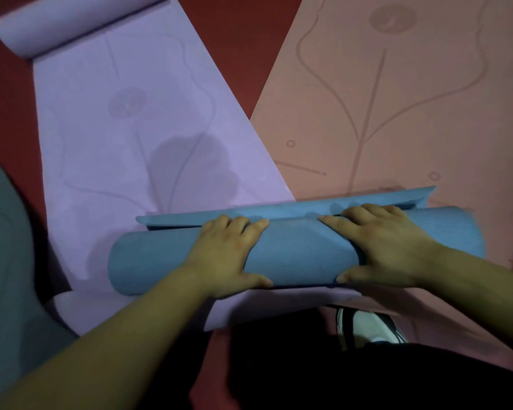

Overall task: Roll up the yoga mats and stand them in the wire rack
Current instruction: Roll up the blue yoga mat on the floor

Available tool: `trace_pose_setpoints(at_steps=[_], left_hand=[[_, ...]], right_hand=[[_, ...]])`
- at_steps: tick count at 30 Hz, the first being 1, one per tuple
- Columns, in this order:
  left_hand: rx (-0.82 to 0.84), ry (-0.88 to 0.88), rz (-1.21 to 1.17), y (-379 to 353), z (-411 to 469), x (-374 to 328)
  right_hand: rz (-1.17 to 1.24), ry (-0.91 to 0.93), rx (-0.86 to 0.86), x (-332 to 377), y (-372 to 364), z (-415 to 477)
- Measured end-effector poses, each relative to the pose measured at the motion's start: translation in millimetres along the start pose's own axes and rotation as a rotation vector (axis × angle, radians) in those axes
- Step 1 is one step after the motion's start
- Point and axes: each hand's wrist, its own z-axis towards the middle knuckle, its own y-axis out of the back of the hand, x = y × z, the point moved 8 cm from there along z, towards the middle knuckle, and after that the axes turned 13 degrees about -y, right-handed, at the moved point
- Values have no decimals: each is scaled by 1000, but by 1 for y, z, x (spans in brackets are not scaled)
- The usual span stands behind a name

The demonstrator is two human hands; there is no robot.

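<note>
Nearest the camera, a dark-clad leg fills the lower edge, with a white sneaker (367, 327) showing just beyond it. Both bare forearms reach forward to a blue yoga mat (296, 253), which is almost fully rolled and lies on its side across the view. The left hand (228, 250) wraps the roll left of its middle, fingers curved over the top and thumb pressed to the near side. The right hand (388, 250) grips it the same way right of the middle, fingers hooked over the far edge of the roll. The mat's loose end (308, 208) lies flat just behind the fingers, not yet wound in.

The roll rests partly on a purple yoga mat (131, 128), spread flat with its far end curled up, and partly on a pink yoga mat (397, 99) to the right. Both carry faint line patterns. A grey-green surface (6, 247) at the left edge may be another mat. Red floor (234, 39) shows between them.
</note>
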Motion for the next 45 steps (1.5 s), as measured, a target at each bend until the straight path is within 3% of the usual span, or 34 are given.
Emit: trace_pose_setpoints(at_steps=[8,15,26,34,45], left_hand=[[-32,113,-91,3,13,7],[-8,169,-136,7,28,18],[-60,258,-108,3,12,0],[-20,199,-156,13,35,20],[-88,338,-110,7,17,4]], right_hand=[[45,-115,-34,1,5,12],[120,-178,153,-4,5,33],[113,-180,87,-8,7,44],[84,-214,-93,0,15,34],[190,-195,67,-15,31,76]])
